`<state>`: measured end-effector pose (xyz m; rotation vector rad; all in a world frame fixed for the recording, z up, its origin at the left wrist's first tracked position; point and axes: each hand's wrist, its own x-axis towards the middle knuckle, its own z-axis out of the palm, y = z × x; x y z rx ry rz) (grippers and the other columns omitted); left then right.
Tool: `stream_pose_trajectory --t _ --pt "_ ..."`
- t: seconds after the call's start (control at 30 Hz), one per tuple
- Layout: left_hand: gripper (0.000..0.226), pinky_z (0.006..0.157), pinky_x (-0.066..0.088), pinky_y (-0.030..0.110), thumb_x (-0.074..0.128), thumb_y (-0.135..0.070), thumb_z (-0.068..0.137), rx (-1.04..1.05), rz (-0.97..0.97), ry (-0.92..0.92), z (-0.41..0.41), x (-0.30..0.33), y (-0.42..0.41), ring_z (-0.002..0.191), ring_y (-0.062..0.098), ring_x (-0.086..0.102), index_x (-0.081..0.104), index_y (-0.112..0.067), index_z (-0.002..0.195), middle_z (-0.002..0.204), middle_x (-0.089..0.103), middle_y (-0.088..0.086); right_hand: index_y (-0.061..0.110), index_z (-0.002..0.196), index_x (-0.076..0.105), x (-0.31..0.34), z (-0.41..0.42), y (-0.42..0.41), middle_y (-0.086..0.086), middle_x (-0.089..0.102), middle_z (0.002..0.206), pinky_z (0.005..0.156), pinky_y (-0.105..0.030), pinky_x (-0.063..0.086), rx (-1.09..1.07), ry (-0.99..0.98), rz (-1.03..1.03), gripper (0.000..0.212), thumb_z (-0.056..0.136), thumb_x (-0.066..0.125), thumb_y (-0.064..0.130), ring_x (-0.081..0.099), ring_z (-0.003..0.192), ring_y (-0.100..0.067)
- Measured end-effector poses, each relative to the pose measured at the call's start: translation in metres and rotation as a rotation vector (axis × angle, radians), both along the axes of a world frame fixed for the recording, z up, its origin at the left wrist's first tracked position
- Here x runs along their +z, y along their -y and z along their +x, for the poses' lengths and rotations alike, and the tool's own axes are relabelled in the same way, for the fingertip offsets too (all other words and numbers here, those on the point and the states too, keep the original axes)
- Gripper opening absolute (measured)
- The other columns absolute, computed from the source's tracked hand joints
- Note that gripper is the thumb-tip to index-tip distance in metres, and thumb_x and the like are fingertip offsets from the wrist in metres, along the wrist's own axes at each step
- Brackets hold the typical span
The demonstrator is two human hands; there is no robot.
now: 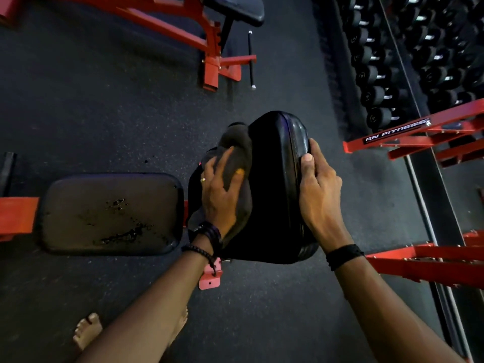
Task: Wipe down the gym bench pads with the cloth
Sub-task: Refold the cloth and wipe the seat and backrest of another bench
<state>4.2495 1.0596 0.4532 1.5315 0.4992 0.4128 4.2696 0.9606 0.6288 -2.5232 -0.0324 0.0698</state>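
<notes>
Head view, looking down. Left hand (222, 195) spread flat over the cloth (235, 163), fingers straight, pressing it against the left face of the upright back pad (272, 184). Pressed flat rather than bunched, most likely to cover more vinyl in each pass. Right hand (318, 191) curled round the pad's right edge, thumb on the seam, gripping it; probably there to brace the pad against the push from the other side. Hands apart, pad between them.

Seat pad (110, 213) lying flat just left of the back pad, dark droplets or flaking across its middle, untouched by either hand. Looks yet to be wiped, though hard to tell wet from worn. Red frame (18, 213) running off to the left under it, a pink foot bracket (209, 277) on the floor below the left wrist.

Beaded bracelets on the left wrist, a dark band on the right, a ring on a left finger. Bare foot (87, 328) on the speckled rubber floor (104, 113).

Further up, a second red bench (183, 24) with its own dark pad, and a short bar (251, 58) lying on the floor beside it. To the right, a red rack (408, 132) with a black label reading "RN FITNESS" in white. Behind it, rows of black dumbbells (379, 95); markings on their ends too small to read.
</notes>
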Motion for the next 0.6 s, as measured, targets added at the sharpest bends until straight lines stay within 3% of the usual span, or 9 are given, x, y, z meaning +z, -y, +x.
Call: stream_pose_trajectory --t 0.1,0.2,0.27,0.33,0.4,0.43,0.5,0.53,0.6 --pt "0.055 0.102 0.046 0.047 0.049 -0.065 0.086 -0.048 -0.23 -0.156 0.014 -0.073 -0.026 0.118 0.021 0.057 0.055 -0.037 0.133 0.132 0.057 0.003 0.015 0.151 0.038 0.001 0.0 -0.001 0.025 0.055 0.094 0.068 0.009 0.027 0.001 0.004 -0.006 0.045 0.108 0.032 0.025 0.045 0.075 0.035" --pt "0.071 0.103 0.043 0.042 0.05 -0.062 0.082 -0.034 -0.397 -0.322 0.011 -0.114 -0.038 0.123 0.029 0.055 0.05 -0.023 0.142 0.135 0.057 0.01 0.017 0.15 0.039 0.0 0.0 0.0 0.021 0.058 0.086 0.067 0.006 0.031 -0.006 0.002 -0.016 0.045 0.107 0.031 0.026 0.053 0.078 0.026" --pt "0.053 0.107 0.038 0.036 0.055 -0.042 0.093 0.036 -0.464 -0.303 0.006 -0.093 -0.027 0.131 0.028 0.049 0.05 -0.018 0.14 0.14 0.053 0.011 0.019 0.15 0.039 -0.001 0.0 0.001 0.022 0.06 0.088 0.068 0.004 0.033 0.002 0.006 -0.028 0.045 0.107 0.031 0.027 0.053 0.08 0.026" --pt "0.037 0.109 0.035 0.026 0.052 -0.028 0.097 0.008 -0.425 -0.148 -0.005 -0.066 -0.013 0.132 0.015 0.046 0.051 -0.037 0.133 0.142 0.048 0.001 0.019 0.151 0.039 0.001 -0.001 0.001 0.01 0.067 0.102 0.07 -0.002 0.037 0.011 0.007 -0.04 0.045 0.107 0.031 0.027 0.048 0.094 0.024" --pt "0.039 0.109 0.034 0.023 0.053 -0.03 0.095 -0.026 -0.334 -0.029 -0.008 -0.061 -0.004 0.132 0.01 0.045 0.048 -0.051 0.128 0.141 0.047 -0.004 0.021 0.151 0.038 0.001 0.0 0.0 0.007 0.069 0.11 0.081 -0.009 0.043 0.025 0.015 -0.063 0.046 0.107 0.03 0.032 0.054 0.097 0.021" --pt "0.039 0.109 0.035 0.024 0.055 -0.031 0.095 -0.007 -0.321 -0.039 0.0 -0.071 -0.007 0.131 0.012 0.046 0.049 -0.047 0.129 0.142 0.048 -0.001 0.023 0.15 0.039 -0.001 0.001 0.0 0.008 0.069 0.11 0.091 -0.015 0.046 0.031 0.022 -0.06 0.048 0.106 0.028 0.038 0.059 0.099 0.013" --pt "0.041 0.103 0.04 0.028 0.057 -0.029 0.097 0.083 -0.439 -0.16 0.019 -0.106 -0.019 0.125 0.02 0.051 0.05 -0.021 0.136 0.139 0.051 0.008 0.028 0.148 0.041 -0.004 0.001 0.0 0.004 0.068 0.117 0.102 -0.04 0.047 0.046 0.037 -0.063 0.054 0.101 0.025 0.048 0.063 0.11 -0.012" --pt "0.045 0.099 0.041 0.029 0.057 -0.03 0.097 0.113 -0.525 -0.257 0.029 -0.125 -0.027 0.124 0.022 0.052 0.049 -0.01 0.138 0.138 0.053 0.01 0.028 0.148 0.041 -0.005 0.001 0.0 0.005 0.066 0.117 0.103 -0.046 0.046 0.047 0.049 -0.068 0.055 0.1 0.024 0.048 0.062 0.113 -0.019" --pt "0.053 0.099 0.042 0.031 0.058 -0.035 0.096 0.124 -0.59 -0.406 0.039 -0.155 -0.041 0.126 0.028 0.051 0.049 -0.006 0.14 0.139 0.053 0.012 0.028 0.149 0.041 -0.006 0.001 0.0 0.007 0.066 0.119 0.104 -0.048 0.045 0.042 0.057 -0.07 0.054 0.1 0.025 0.047 0.061 0.114 -0.02"
